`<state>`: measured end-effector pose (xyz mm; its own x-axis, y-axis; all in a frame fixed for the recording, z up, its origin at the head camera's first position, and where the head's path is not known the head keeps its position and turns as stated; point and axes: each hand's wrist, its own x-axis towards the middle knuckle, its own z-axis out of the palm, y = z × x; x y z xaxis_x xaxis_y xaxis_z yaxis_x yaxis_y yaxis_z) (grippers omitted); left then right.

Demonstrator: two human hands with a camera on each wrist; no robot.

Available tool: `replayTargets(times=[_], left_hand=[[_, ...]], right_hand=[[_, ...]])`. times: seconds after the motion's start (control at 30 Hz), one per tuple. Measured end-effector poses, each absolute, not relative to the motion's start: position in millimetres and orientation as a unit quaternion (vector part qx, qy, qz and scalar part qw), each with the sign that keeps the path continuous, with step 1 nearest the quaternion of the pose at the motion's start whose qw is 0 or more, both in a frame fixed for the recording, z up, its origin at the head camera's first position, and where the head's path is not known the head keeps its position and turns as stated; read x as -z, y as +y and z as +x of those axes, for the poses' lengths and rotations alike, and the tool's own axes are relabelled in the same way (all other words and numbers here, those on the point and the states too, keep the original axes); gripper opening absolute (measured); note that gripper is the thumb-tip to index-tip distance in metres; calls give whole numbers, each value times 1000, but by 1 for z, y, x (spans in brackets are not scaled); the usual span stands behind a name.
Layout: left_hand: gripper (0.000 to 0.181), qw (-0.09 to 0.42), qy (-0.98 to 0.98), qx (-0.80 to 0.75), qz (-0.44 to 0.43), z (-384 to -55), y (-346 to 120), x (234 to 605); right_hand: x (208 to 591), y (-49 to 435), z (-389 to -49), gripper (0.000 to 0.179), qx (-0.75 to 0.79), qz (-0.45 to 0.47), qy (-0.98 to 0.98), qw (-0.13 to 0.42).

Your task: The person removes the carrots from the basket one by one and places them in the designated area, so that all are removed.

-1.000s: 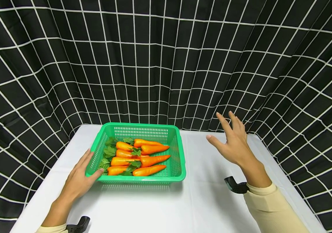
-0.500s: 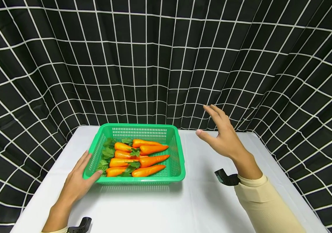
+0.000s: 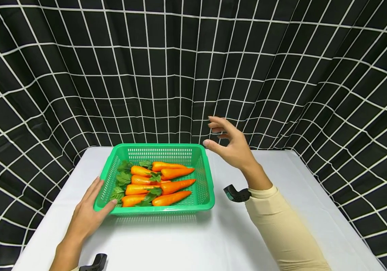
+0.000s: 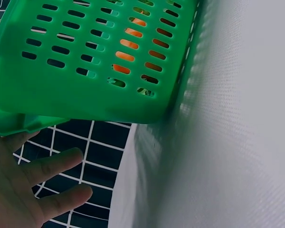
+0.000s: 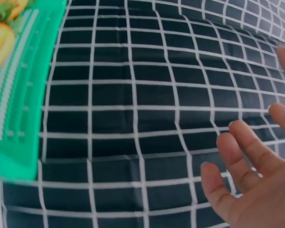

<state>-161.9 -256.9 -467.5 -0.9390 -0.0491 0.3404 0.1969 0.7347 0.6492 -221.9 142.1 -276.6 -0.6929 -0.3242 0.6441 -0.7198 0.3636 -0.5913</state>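
Note:
A green slotted plastic basket [image 3: 166,208] holds several orange carrots [image 3: 172,198] with green leaves, lying in two rows with tips to the right. At its left side, my left hand [image 3: 86,216] touches the rim, thumb over the front left corner and straight fingers along the outside. In the left wrist view the spread fingers [image 4: 57,166] show below the basket's slotted wall [image 4: 85,102]. My right hand [image 3: 235,150] hovers in the air by the basket's back right corner, holding nothing, fingers slightly bent and thumb apart. The right wrist view shows those fingers [image 5: 237,161] spread.
The basket stands on a white cloth-covered table [image 3: 166,244]. A black curtain with a white grid [image 3: 179,75] encloses the back and both sides. Black devices are worn on the left wrist [image 3: 95,262] and right wrist [image 3: 237,194].
My right hand has moved left toward the basket's back right corner, its fingers bending slightly. My left hand stays at the rim. The basket and carrots keep their arrangement.

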Motion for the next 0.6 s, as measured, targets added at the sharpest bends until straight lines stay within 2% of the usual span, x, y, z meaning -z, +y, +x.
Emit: replayTargets(times=[0.37,0.6], left_hand=[[80,166,-918,357,-38,-157,-257,465],[80,163,-916,363,-39,-160,-257,468]], right_hand=[[291,95,-245,53,-488,362,-784,127],[339,81,-292,53,-484,345,-800,80]])
